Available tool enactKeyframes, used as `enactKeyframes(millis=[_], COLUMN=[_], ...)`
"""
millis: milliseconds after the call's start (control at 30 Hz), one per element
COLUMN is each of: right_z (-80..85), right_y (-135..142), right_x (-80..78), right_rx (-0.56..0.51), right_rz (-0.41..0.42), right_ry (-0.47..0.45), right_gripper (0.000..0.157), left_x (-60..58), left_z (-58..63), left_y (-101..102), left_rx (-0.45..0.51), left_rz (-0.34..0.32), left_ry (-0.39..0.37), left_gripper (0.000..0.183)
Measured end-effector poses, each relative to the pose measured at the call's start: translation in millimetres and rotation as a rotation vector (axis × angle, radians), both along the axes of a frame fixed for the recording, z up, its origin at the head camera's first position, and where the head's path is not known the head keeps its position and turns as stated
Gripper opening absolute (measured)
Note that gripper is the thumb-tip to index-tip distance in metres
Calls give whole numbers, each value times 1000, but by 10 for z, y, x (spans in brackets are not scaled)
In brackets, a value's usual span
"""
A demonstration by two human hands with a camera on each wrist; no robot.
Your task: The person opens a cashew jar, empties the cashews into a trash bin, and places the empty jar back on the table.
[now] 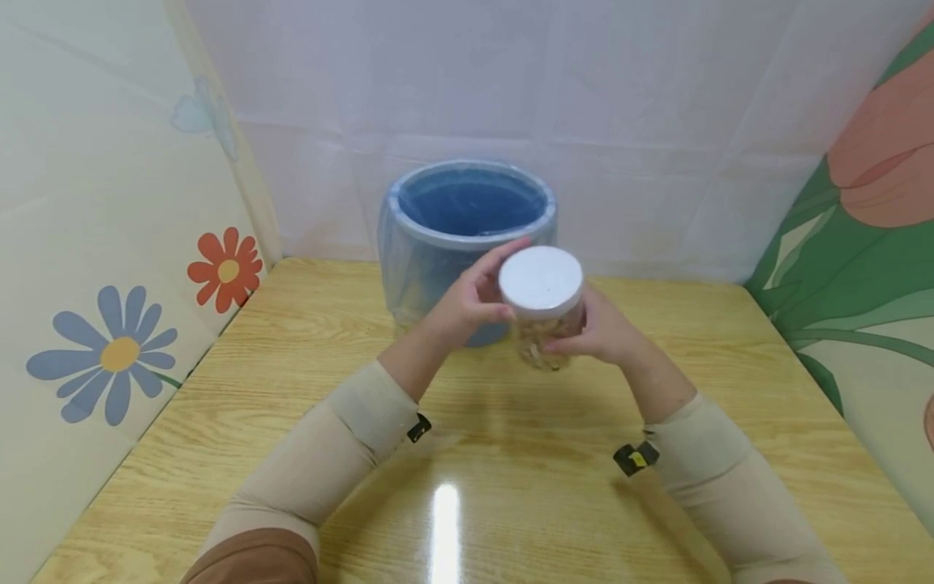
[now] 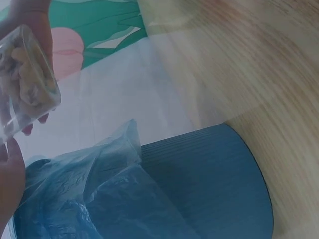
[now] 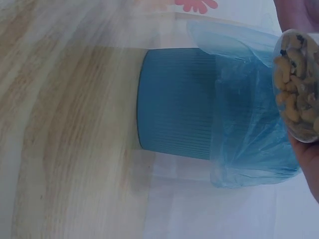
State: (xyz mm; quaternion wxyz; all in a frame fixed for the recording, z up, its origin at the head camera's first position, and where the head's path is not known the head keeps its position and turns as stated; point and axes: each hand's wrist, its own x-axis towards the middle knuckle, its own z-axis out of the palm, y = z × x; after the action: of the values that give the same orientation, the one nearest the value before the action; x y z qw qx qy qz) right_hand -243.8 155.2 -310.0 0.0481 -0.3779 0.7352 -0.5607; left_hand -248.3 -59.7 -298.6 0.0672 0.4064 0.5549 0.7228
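Both hands hold a clear jar (image 1: 536, 337) with a white lid (image 1: 541, 278), raised over the table in front of the bin. Left hand (image 1: 470, 300) grips it up at the lid, thumb on the near side and fingers reaching behind. Lower down, the right hand (image 1: 606, 328) is wrapped about the jar's body from the right, its thumb across the front. Cashew nuts (image 3: 291, 92) show through the jar's bottom in the right wrist view. The lid sits on the jar, which leans slightly. Most of the right fingers are hidden behind it.
A blue ribbed bin (image 2: 209, 174) stands at the back of the wood-grain table (image 1: 350, 503). Its translucent blue liner (image 1: 401, 276) is folded over the rim. White sheeting (image 1: 620, 97) hangs behind, and flower-printed panels (image 1: 80, 219) flank both sides.
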Motion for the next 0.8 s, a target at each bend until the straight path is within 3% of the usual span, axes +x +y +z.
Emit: enactKeyframes(millis=[267,467,800], right_z=[32,16,-7], right_y=[28,44,37], right_x=[-4,-1,-15], right_rx=[-44,-27,2], right_rz=[134,185,249], right_ry=[36,50,23], right_gripper=[89,92,94], left_x=[-18,-47,-60], left_z=[34,22,7], left_y=[-33,-56,-86], left_rx=[24,40,14], left_rz=[-118,-188,-224], left_ry=[21,30,43], left_gripper=[114,107,108])
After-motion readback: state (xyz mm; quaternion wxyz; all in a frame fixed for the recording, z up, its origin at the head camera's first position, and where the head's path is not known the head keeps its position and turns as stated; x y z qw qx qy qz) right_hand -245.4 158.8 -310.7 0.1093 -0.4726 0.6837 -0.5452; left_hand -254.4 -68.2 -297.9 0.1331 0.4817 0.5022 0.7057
